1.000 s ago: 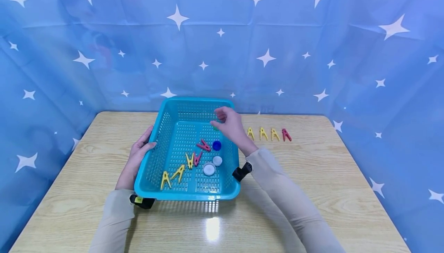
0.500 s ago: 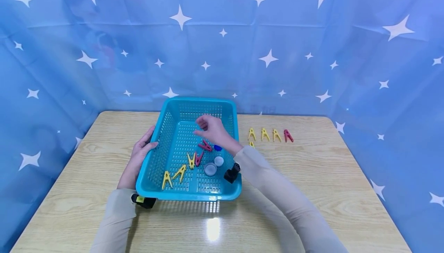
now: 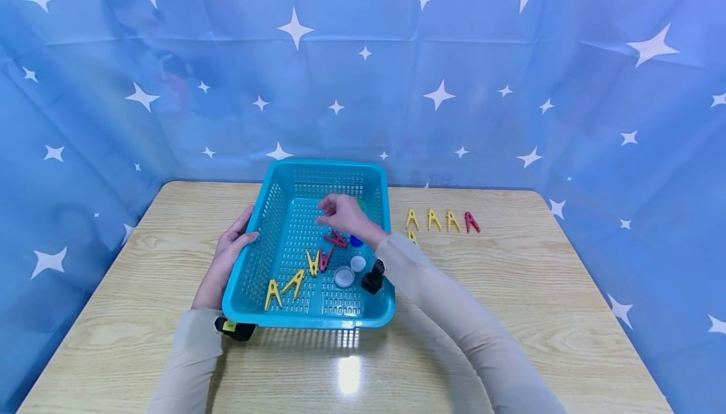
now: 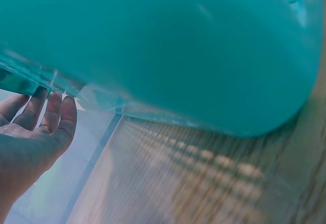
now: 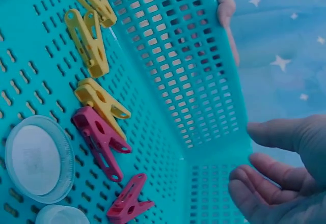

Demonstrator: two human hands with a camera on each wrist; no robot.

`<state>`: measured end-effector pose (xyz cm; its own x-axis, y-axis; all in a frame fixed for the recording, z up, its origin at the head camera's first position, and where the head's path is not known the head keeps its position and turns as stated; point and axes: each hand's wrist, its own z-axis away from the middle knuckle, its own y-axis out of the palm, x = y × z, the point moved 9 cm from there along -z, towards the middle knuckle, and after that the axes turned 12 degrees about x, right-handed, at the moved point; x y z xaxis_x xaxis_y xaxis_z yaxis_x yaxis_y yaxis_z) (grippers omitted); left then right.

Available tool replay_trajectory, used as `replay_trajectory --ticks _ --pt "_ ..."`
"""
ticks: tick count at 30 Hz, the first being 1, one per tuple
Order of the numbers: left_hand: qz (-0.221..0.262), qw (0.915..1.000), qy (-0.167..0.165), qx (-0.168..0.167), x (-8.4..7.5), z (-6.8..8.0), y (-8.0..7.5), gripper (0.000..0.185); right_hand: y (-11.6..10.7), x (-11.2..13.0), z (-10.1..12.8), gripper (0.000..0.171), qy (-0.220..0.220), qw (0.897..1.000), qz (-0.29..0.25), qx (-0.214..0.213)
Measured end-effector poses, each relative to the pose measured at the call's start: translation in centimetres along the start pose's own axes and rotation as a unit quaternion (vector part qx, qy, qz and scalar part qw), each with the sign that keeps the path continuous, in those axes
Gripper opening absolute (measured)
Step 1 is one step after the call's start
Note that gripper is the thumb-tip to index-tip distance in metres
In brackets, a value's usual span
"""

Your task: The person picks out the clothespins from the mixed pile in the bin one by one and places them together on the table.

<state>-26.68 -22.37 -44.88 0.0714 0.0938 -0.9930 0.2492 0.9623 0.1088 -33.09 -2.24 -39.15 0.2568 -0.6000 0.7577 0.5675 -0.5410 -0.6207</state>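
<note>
- Since a second earlier, the right hand (image 3: 342,213) had moved from the basket's far right rim leftward and down over its floor, fingers loosely curled and grasping nothing.
- It hovered just above a red clothespin (image 3: 336,239) lying mid-basket.
- Yellow clothespins (image 3: 293,282), white caps (image 3: 343,276) and a blue cap (image 3: 355,241) lay in the teal basket (image 3: 309,320) on the table (image 3: 510,288).
- The left hand (image 3: 225,255) rested flat against the basket's left wall, fingers straight.
- Four clothespins (image 3: 437,220) stood in a row right of the basket.

head overview, wrist close-ups of basket (image 3: 317,319)
</note>
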Motion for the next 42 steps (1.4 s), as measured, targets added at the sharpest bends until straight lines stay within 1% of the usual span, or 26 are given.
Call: replay_trajectory --ticks 4,8,14,18,21,27,32,34,36,39,42 --pt "0.0 1.0 -0.002 -0.004 0.0 0.0 0.0 0.059 0.6 -0.3 -0.3 0.032 0.001 1.0 0.007 0.015" --pt "-0.001 1.0 -0.007 -0.007 0.1 0.1 0.0 0.059 1.4 -0.6 -0.6 0.033 0.003 1.0 0.001 0.031" --pt "-0.003 0.9999 -0.012 -0.012 0.3 0.2 -0.2 0.059 2.2 -0.4 -0.8 0.034 0.0 0.999 -0.009 0.05" --pt "-0.003 0.9999 -0.01 -0.013 0.3 0.3 -0.3 0.059 2.6 -0.3 -1.0 0.034 0.004 0.998 -0.003 0.059" --pt "-0.004 0.9999 -0.009 -0.013 0.3 0.3 -0.3 0.059 2.8 0.0 -1.0 0.033 -0.002 0.998 -0.002 0.065" --pt "-0.012 0.9999 -0.006 -0.011 0.3 0.1 -0.3 0.06 3.5 0.3 -1.1 0.03 -0.027 0.995 -0.012 0.095" --pt "-0.011 0.9999 -0.005 -0.008 0.2 -0.1 -0.3 0.06 4.0 0.2 -1.1 0.03 -0.018 0.993 -0.008 0.114" --pt "-0.014 0.9998 -0.007 -0.008 0.2 -0.2 -0.3 0.06 3.9 0.1 -1.1 0.031 -0.011 0.993 -0.008 0.115" --pt "-0.011 0.9999 -0.006 -0.01 0.2 -0.3 -0.3 0.06 3.7 -0.3 -1.1 0.032 -0.001 0.994 -0.013 0.106" --pt "-0.008 0.9999 -0.004 -0.011 0.1 -0.3 -0.3 0.06 3.2 -0.9 -1.2 0.032 0.019 0.996 -0.023 0.082" --pt "-0.007 0.9999 -0.003 -0.011 0.1 -0.2 -0.3 0.06 2.7 -1.5 -1.3 0.033 0.042 0.997 -0.015 0.057"
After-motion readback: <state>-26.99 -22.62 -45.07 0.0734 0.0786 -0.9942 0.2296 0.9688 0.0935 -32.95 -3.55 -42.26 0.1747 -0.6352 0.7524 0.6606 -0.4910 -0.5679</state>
